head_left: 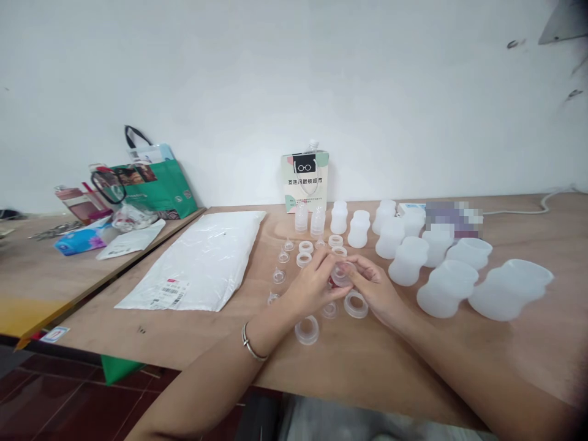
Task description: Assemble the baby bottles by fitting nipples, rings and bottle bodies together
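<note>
Between my two hands, above the table, is a translucent baby bottle collar ring [340, 275]. My left hand [316, 275] closes its fingers on the ring's left side, and my right hand [370, 282] grips its right side with thumb and fingers. Whether a nipple sits inside the ring is hard to make out. Below my hands lie two loose collar rings, one on the right [356, 304] and one on the left [307, 329]. Clear bottle nipples [278, 275] stand in a column left of my hands. More rings [305, 247] lie behind them.
Several frosted baby bottles [408, 261] stand on the right. Two columns of stacked clear caps [316, 222] stand before a paper bag [305, 184] at the wall. A white mailing bag [197, 260] lies left. A green bag [160, 190] occupies the adjoining table.
</note>
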The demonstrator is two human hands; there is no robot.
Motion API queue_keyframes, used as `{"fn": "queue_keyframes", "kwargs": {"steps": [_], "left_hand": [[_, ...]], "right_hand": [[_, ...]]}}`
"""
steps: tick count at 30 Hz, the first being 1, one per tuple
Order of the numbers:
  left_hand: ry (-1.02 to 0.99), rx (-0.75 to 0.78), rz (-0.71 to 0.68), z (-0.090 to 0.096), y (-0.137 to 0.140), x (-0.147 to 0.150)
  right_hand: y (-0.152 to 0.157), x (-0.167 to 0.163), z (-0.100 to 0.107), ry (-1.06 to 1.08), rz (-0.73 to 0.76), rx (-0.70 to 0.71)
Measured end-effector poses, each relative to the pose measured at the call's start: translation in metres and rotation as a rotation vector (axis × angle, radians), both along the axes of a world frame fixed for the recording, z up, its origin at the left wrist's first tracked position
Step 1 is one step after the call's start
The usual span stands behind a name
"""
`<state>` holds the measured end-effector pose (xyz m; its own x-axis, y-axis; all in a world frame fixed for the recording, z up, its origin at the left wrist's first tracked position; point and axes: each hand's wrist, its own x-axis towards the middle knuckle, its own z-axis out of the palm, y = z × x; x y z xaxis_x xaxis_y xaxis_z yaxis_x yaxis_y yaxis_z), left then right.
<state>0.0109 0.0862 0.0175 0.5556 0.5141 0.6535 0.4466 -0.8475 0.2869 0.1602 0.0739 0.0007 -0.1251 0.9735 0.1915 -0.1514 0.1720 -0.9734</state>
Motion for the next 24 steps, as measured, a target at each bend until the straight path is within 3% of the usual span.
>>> {"fn": "queue_keyframes", "kwargs": {"steps": [7,10,17,24], "left_hand": [[-0.031,-0.023,-0.012,-0.005,0.002,0.003],[-0.065,-0.061,0.006,-0.003,0.002,0.002],[-0.172,-0.067,0.012,0.006,-0.002,-0.003],[-0.198,0.069,0.019,0.002,-0.006,-0.001]], "right_hand": [[0.0,0.003,-0.001,-0.069,-0.06,0.084],[0.001,0.004,0.0,-0.013,0.008,0.019],[0.001,0.005,0.007,0.38,0.328,-0.3],[0.0,0.005,0.008,0.35,0.302,-0.273]]}}
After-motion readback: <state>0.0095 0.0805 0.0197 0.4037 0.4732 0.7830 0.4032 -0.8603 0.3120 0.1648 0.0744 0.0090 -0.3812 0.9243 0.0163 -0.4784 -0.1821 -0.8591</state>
